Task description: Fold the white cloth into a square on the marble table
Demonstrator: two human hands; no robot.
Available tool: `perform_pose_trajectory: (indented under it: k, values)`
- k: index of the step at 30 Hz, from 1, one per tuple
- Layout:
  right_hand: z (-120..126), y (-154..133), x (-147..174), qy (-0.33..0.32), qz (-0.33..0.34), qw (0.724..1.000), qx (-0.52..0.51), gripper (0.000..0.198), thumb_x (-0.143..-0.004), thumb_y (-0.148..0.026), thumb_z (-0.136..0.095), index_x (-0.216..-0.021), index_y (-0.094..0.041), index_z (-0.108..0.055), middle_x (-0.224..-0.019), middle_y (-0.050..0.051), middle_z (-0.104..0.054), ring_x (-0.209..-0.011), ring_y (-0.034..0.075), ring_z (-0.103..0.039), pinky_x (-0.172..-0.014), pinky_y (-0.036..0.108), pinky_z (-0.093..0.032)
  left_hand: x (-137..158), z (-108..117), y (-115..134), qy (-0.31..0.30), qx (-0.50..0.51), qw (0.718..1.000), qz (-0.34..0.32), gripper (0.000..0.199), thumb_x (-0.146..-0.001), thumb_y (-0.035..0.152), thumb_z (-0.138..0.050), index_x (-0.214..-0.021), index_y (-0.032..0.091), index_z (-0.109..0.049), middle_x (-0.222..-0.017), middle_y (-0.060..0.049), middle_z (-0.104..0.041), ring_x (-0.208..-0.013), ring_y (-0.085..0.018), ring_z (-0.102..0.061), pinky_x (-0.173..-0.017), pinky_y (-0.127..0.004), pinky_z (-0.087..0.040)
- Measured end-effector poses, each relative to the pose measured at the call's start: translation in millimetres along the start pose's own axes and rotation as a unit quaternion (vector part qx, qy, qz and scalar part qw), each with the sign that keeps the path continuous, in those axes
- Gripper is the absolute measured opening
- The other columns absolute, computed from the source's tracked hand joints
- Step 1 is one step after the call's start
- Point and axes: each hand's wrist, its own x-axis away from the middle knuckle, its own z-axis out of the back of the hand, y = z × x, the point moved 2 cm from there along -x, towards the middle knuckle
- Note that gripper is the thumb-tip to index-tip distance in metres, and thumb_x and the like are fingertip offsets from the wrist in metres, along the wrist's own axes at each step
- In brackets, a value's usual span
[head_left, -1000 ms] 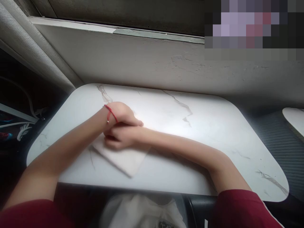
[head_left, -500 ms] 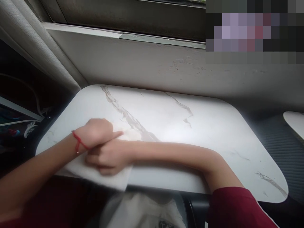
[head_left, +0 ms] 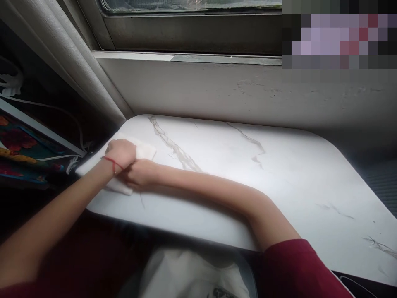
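Note:
A white cloth [head_left: 146,151] lies flattened on the left end of a white tabletop [head_left: 217,151] with grey-brown marble veins. My left hand [head_left: 122,152], with a red string bracelet at the wrist, presses down on the cloth with its fingers curled in. Close against it, my right hand [head_left: 141,172] is also closed on the cloth, its forearm stretched across the table. The fingertips of both hands are mostly hidden. Part of the cloth reaches the table's left edge and a corner shows below the right hand.
Behind the table runs a grey wall [head_left: 186,91] under a window ledge [head_left: 139,56]. A pale curtain [head_left: 71,62] hangs at the left, near cables and a flowered cloth [head_left: 21,145]. Below the front edge stands a bin with a whitish liner [head_left: 192,273].
Both hands and the cloth have moved away from the front edge toward the table's far left side. The view has shifted, showing more of the window and the left side.

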Motion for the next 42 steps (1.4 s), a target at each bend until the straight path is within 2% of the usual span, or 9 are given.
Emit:
perform_pose_trajectory:
  k: [3, 10, 15, 18, 21, 25, 31, 36, 42]
  values:
    - [-10, 23, 2, 0.052, -0.071, 0.996, -0.009, 0.032, -0.104, -0.022, -0.041, -0.123, -0.006, -0.061, -0.128, 0.017, -0.066, -0.115, 0.022, -0.061, -0.105, 0.034, -0.044, -1, 25, 37, -0.021, -0.104, 0.994, 0.036, 0.051, -0.094, 0.026, -0.033, -0.111, 0.002, -0.074, -0.123, -0.032, -0.067, -0.116, -0.043, -0.064, -0.090, -0.049, -0.049]
    - [4, 75, 32, 0.082, -0.280, 0.956, 0.014, 0.034, -0.103, -0.020, -0.041, -0.124, -0.003, -0.062, -0.125, 0.022, -0.067, -0.111, 0.028, -0.063, -0.096, 0.040, -0.049, -33, 54, 86, 0.054, -0.077, 0.992, -0.080, 0.060, -0.100, 0.034, -0.023, -0.130, 0.000, -0.061, -0.135, -0.029, -0.061, -0.126, -0.035, -0.060, -0.102, -0.040, -0.045]
    - [21, 64, 56, 0.060, -0.360, 0.928, 0.075, 0.045, -0.101, -0.017, -0.043, -0.139, 0.006, -0.050, -0.135, 0.029, -0.060, -0.120, 0.032, -0.059, -0.109, 0.047, -0.043, -45, 45, 91, 0.043, 0.029, 0.978, -0.203, 0.066, -0.101, 0.047, -0.021, -0.155, 0.012, -0.037, -0.163, -0.018, -0.033, -0.150, -0.029, -0.034, -0.118, -0.040, -0.031]
    - [28, 47, 63, 0.021, -0.387, 0.916, 0.099, 0.044, -0.098, -0.012, -0.045, -0.137, 0.003, -0.055, -0.147, 0.029, -0.051, -0.129, 0.037, -0.055, -0.113, 0.055, -0.038, -43, 42, 92, 0.038, 0.092, 0.957, -0.274, 0.070, -0.099, 0.056, -0.021, -0.157, 0.020, -0.037, -0.168, -0.008, -0.026, -0.154, -0.026, -0.024, -0.124, -0.038, -0.018]
    - [34, 22, 68, -0.052, -0.390, 0.907, 0.148, 0.043, -0.093, -0.009, -0.047, -0.133, 0.000, -0.062, -0.144, 0.028, -0.055, -0.133, 0.043, -0.052, -0.110, 0.062, -0.040, -30, 46, 95, 0.032, 0.131, 0.934, -0.331, 0.067, -0.096, 0.060, -0.030, -0.147, 0.022, -0.053, -0.159, -0.005, -0.044, -0.145, -0.026, -0.039, -0.120, -0.035, -0.027]
    - [45, -28, 79, -0.103, -0.371, 0.904, 0.186, 0.046, -0.094, -0.013, -0.046, -0.134, 0.009, -0.057, -0.128, 0.035, -0.063, -0.116, 0.043, -0.064, -0.090, 0.056, -0.054, 3, 57, 106, -0.020, 0.125, 0.927, -0.352, 0.058, -0.090, 0.059, -0.045, -0.130, 0.024, -0.067, -0.134, -0.005, -0.068, -0.118, -0.026, -0.062, -0.097, -0.031, -0.048]
    - [51, -108, 107, -0.197, -0.236, 0.929, 0.206, 0.040, -0.095, -0.020, -0.047, -0.121, 0.004, -0.065, -0.114, 0.030, -0.069, -0.091, 0.038, -0.072, -0.060, 0.042, -0.053, 54, 55, 142, -0.103, 0.077, 0.901, -0.415, 0.036, -0.086, 0.045, -0.056, -0.112, 0.027, -0.072, -0.106, -0.003, -0.074, -0.091, -0.020, -0.066, -0.079, -0.026, -0.048]
    - [50, -113, 125, -0.246, -0.174, 0.938, 0.172, 0.028, -0.091, -0.026, -0.058, -0.110, -0.009, -0.068, -0.106, 0.019, -0.071, -0.084, 0.033, -0.071, -0.053, 0.037, -0.051, 76, 32, 181, -0.008, 0.037, 0.881, -0.472, 0.032, -0.081, 0.034, -0.061, -0.109, 0.018, -0.061, -0.102, -0.007, -0.065, -0.093, -0.023, -0.059, -0.083, -0.032, -0.045]
    - [44, -101, 143, -0.233, -0.254, 0.905, 0.248, 0.024, -0.088, -0.017, -0.056, -0.101, -0.002, -0.070, -0.091, 0.019, -0.072, -0.073, 0.029, -0.070, -0.051, 0.035, -0.050, 63, 26, 206, -0.003, 0.094, 0.863, -0.497, 0.031, -0.083, 0.040, -0.062, -0.106, 0.021, -0.055, -0.103, -0.006, -0.059, -0.099, -0.024, -0.054, -0.087, -0.033, -0.043]
